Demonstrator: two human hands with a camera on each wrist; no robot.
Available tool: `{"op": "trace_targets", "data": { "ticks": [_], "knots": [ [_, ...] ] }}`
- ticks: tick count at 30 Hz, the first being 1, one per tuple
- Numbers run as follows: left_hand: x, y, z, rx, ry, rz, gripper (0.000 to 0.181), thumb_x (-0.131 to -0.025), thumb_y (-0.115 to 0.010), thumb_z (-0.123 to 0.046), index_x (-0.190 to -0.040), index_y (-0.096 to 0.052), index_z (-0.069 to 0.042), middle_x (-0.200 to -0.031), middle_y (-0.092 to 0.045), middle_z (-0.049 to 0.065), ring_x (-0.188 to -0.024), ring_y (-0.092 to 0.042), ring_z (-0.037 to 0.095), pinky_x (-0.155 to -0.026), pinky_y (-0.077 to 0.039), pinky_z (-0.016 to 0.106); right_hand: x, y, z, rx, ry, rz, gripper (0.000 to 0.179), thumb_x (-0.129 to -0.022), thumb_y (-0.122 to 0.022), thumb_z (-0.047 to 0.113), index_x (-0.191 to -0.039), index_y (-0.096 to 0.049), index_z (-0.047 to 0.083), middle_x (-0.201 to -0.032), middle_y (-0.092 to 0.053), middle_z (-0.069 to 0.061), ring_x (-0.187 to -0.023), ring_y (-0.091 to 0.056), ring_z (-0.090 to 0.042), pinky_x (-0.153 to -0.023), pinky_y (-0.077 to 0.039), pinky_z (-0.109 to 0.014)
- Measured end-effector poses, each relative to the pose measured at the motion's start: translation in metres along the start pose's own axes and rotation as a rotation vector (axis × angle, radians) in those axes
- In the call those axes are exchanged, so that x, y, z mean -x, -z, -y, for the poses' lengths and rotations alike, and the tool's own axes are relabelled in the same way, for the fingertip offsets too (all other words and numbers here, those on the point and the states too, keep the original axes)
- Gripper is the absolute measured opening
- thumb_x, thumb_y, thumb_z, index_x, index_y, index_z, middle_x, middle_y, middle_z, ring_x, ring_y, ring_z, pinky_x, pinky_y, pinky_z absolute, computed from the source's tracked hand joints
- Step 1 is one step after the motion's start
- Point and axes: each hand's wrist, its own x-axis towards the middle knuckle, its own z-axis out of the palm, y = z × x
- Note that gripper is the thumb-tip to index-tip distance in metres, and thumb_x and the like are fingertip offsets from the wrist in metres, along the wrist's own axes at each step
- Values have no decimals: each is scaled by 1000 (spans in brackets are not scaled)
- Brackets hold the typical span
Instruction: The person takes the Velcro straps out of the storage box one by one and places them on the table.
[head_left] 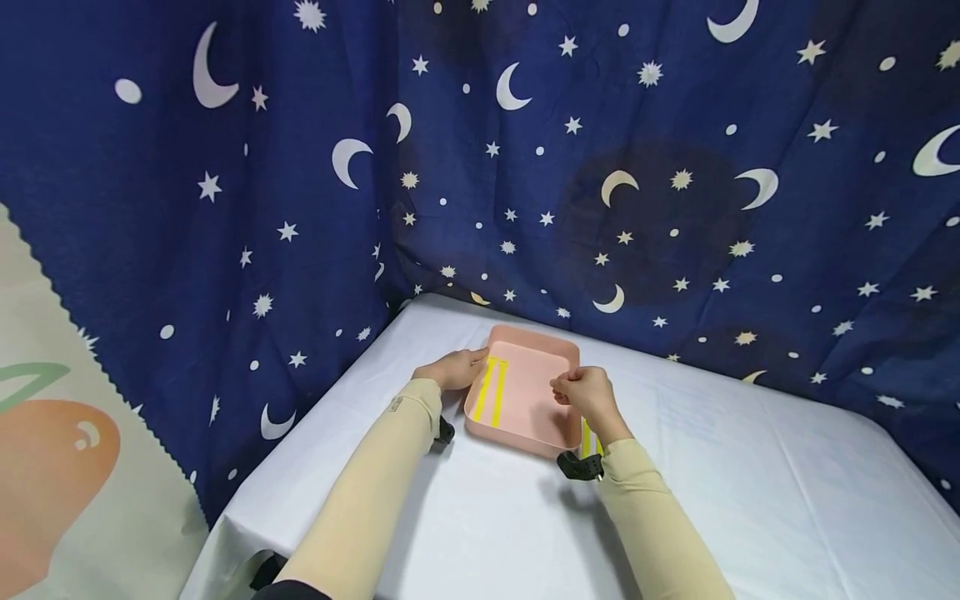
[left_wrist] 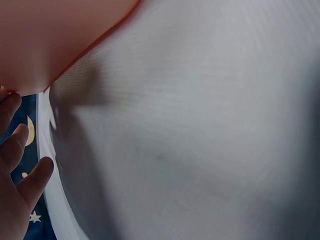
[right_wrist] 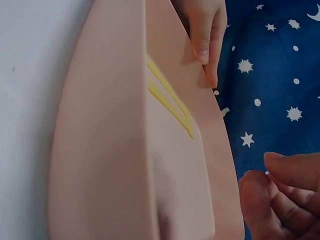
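Head view: nearest to us are two pale sleeves, one on each arm, with a black strap at the wrist. The right hand is above the right edge of the pink tray. Its fingers are curled in, and the thumb tip is very close to the finger beside it. We can't tell if something tiny is between them. Next to that wrist, just outside the near right corner of the tray, we see a bit of yellow, partly hidden.

The left hand holds the left edge of the tray, closer to its far left corner, with the thumb at the rim. In the left wrist view we see its other fingers spread apart, outside the tray's wall.

The tray sits on the white table, nearer to the table's far left corner than to its right edge. It is low, with round corners. Inside, two yellow strips lie side by side along its left edge.

Past the table's far edge we see a dark blue curtain with moons, stars and dots. Off to the left is an orange shape on a pale cloth.
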Motion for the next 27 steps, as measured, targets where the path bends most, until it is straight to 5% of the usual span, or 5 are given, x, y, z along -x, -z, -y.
{"op": "trace_targets", "data": {
  "ticks": [8, 16, 27],
  "knots": [
    [2, -2, -1, -14, 3, -6, 51, -110, -30, -34, -159, -29, -22, -163, -35, 6, -153, -28, 25, -127, -24, 42, -1, -17, 6, 72, 19, 27, 16, -90, -70, 7, -91, -71, -8, -73, -72, -6, -60, -66, -6, -72, -64, -33],
    [-1, -2, 0, -52, -44, -24, 51, -110, -30, -32, -160, -28, -19, -163, -34, 5, -153, -28, 26, -127, -24, 41, -5, -36, 9, 63, -5, 63, 13, -87, -73, 5, -84, -71, -7, -65, -65, -3, -58, -62, -10, -59, -56, -21],
    [-1, -3, 0, -57, -64, -28, 51, -110, -32, -30, -159, -29, -18, -162, -35, 8, -152, -30, 27, -127, -25, 41, -5, -67, 9, 244, -25, 93, 19, -81, -80, 11, -68, -70, 2, -55, -65, -2, -49, -56, -9, -50, -43, -20]
  ]
}}
